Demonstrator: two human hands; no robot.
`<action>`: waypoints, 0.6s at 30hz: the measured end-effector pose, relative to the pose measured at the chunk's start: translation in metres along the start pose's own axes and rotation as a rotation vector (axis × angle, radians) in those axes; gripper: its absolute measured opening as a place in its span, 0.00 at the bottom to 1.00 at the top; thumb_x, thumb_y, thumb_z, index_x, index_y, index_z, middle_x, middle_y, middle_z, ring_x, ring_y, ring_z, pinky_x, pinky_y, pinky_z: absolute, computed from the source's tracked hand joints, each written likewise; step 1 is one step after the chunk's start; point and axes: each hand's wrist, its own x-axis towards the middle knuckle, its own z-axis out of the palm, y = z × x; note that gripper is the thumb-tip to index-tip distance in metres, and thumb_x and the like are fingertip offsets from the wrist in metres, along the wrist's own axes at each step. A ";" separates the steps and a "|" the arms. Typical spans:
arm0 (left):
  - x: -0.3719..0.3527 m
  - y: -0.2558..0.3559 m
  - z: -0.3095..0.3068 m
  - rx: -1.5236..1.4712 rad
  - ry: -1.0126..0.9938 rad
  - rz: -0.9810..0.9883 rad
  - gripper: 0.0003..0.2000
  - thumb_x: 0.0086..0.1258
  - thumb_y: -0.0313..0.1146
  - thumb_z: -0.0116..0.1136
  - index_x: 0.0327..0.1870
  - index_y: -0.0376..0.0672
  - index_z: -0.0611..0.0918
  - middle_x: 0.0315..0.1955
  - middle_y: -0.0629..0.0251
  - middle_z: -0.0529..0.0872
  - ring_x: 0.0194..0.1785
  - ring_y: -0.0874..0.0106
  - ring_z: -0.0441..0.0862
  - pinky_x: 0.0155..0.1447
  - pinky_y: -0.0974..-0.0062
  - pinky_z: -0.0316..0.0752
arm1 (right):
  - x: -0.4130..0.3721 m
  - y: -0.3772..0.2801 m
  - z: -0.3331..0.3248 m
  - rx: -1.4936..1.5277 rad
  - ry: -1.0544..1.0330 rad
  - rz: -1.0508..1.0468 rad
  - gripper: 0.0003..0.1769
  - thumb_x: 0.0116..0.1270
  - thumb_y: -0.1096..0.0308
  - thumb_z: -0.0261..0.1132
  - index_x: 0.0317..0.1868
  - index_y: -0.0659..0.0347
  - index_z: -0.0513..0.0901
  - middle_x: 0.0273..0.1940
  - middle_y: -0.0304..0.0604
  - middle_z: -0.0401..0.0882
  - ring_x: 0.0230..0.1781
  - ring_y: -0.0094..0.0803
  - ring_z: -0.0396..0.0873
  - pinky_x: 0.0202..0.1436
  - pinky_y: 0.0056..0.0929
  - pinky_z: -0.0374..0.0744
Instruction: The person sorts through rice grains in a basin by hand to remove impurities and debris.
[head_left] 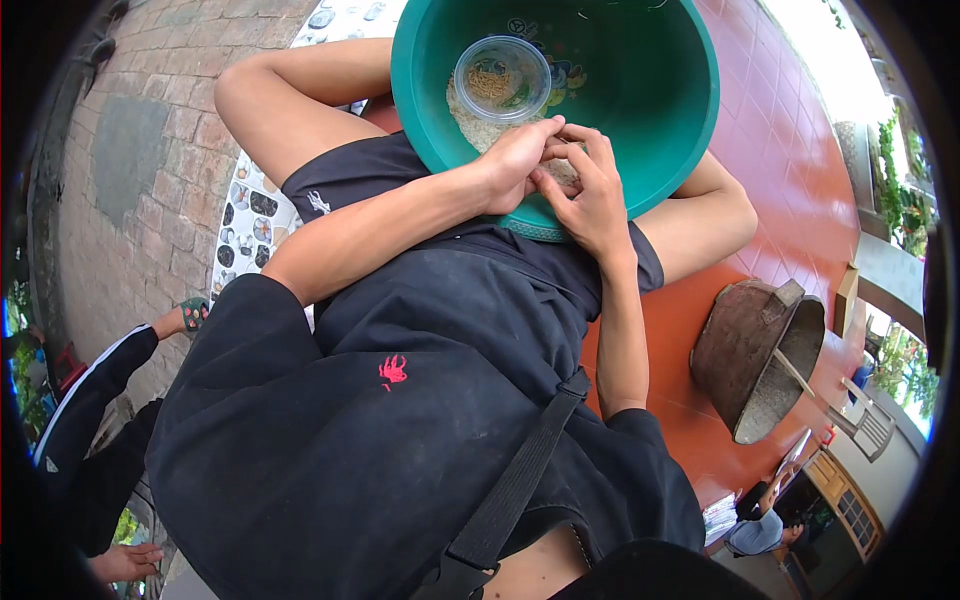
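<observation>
A green plastic basin [660, 120] rests on my lap, with pale grains that look like rice [480, 132] inside. A clear round plastic tub [545, 85] sits in the basin, holding some brownish grains [488, 84]. My left hand [515, 165] is closed over the basin's near side, its fingertips meeting those of my right hand. My right hand [588, 190] is also closed, its fingers bent and thumb pressed in toward the left hand. Whatever lies between the fingers is too small or hidden to make out. Pale grains show below the hands.
On the red tiled floor at the right stands a tilted dark pot [745, 340] with a stick in it. Pebble-patterned edging [250, 225] borders brick paving [165, 60] on the left. Another person's leg [95, 385] and hand [128, 562] show lower left; a further person [760, 533] is lower right.
</observation>
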 end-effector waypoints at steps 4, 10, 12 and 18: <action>0.005 -0.002 -0.004 0.049 -0.003 -0.002 0.16 0.83 0.45 0.41 0.54 0.44 0.77 0.40 0.72 0.79 0.41 0.80 0.77 0.42 0.75 0.76 | 0.000 -0.001 0.000 0.004 -0.003 -0.001 0.13 0.57 0.70 0.74 0.43 0.59 0.84 0.54 0.44 0.78 0.57 0.45 0.76 0.54 0.39 0.80; 0.004 -0.002 -0.003 0.019 -0.018 0.000 0.17 0.84 0.44 0.40 0.53 0.44 0.79 0.38 0.74 0.80 0.41 0.82 0.76 0.41 0.79 0.72 | 0.001 0.000 0.000 0.023 -0.009 0.011 0.11 0.58 0.71 0.73 0.41 0.60 0.83 0.54 0.45 0.78 0.56 0.44 0.77 0.52 0.39 0.80; 0.003 -0.002 -0.001 0.012 -0.005 0.007 0.17 0.84 0.45 0.40 0.53 0.44 0.79 0.37 0.74 0.80 0.37 0.82 0.75 0.41 0.78 0.72 | 0.000 -0.001 -0.001 0.022 -0.004 0.003 0.11 0.58 0.71 0.73 0.40 0.61 0.83 0.54 0.45 0.78 0.55 0.45 0.77 0.52 0.39 0.80; 0.002 0.000 -0.001 0.014 -0.036 -0.010 0.17 0.83 0.45 0.40 0.48 0.41 0.76 0.38 0.67 0.81 0.37 0.77 0.77 0.43 0.73 0.76 | 0.000 0.002 0.001 0.056 0.035 0.007 0.08 0.59 0.75 0.71 0.38 0.63 0.81 0.52 0.46 0.79 0.52 0.45 0.77 0.50 0.39 0.78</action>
